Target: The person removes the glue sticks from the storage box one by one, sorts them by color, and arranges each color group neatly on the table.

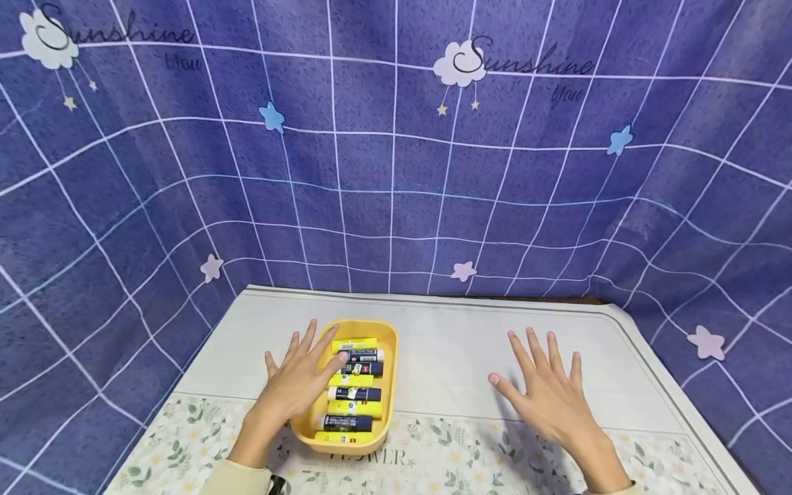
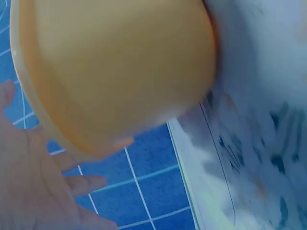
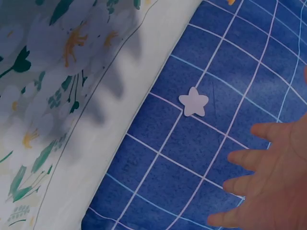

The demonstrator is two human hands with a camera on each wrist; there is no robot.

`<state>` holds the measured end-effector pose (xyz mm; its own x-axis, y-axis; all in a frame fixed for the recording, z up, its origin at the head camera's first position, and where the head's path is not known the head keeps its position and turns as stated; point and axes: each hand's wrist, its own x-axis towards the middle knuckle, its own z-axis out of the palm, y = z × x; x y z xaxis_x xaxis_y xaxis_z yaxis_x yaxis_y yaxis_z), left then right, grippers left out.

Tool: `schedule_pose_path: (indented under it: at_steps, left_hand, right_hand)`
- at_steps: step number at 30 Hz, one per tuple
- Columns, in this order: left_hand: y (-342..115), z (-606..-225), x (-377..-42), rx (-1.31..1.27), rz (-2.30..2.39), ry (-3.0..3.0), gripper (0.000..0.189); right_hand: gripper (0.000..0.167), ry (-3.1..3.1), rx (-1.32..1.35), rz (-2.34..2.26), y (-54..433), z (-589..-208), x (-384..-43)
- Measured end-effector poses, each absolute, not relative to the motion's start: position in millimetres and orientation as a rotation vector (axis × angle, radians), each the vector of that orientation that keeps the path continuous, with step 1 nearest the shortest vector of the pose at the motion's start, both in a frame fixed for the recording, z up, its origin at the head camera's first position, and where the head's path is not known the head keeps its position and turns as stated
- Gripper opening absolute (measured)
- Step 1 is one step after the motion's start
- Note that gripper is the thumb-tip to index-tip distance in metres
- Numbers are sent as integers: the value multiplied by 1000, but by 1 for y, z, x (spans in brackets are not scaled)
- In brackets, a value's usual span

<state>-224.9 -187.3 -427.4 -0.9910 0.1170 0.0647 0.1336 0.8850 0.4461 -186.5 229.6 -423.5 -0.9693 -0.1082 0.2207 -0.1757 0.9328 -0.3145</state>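
Observation:
A yellow plastic basket [image 1: 388,357] stands left of the table's middle. Inside it lie several glue sticks in a column, some yellow [image 1: 355,408], others dark blue [image 1: 355,394]. My left hand [image 1: 297,385] is spread, fingers straight, over the basket's left rim, its thumb overlapping a dark glue stick in the head view. The left wrist view has the basket's outer wall [image 2: 124,62] close beside the spread fingers. Well to the right, my right hand [image 1: 551,402] is spread above the table with straight fingers, holding nothing.
The table wears a cover [image 1: 445,350], white at the back and flower-printed at the front. A blue checked curtain [image 1: 396,172] with stars and clouds rises behind it and along both sides. A dark band circles the left wrist at the sleeve.

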Motion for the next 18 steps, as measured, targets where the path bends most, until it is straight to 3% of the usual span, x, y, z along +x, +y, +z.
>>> schedule_pose_path:
  at_steps: [11,18]
  left_hand:
    - [-206,-430,-224,-154,-653,-2978,77]
    - [-223,-439,-232,-155,-904,-2970,73]
  right_hand:
    - [87,-2885,245,492,230,-427,-195]
    - [76,-2728,385,728,221,-429,-209]
